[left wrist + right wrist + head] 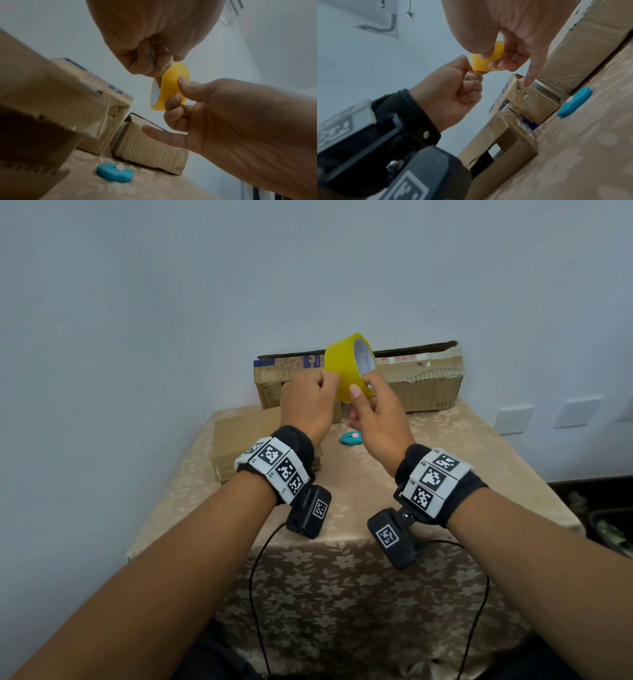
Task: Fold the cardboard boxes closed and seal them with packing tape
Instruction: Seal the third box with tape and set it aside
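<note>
- Yellow packing tape roll [348, 366] is held up above the table [445, 474], in front of the long box [424, 385].
- Right hand [378, 412] grips the roll with curled fingers and thumb.
- Left hand [308, 405] pinches at the roll's left edge.
- Small box [236, 440] sits left of the blue cutter [351, 438].

Three cardboard boxes [424, 381], one tape roll [346, 364], one blue cutter [351, 438].
</note>
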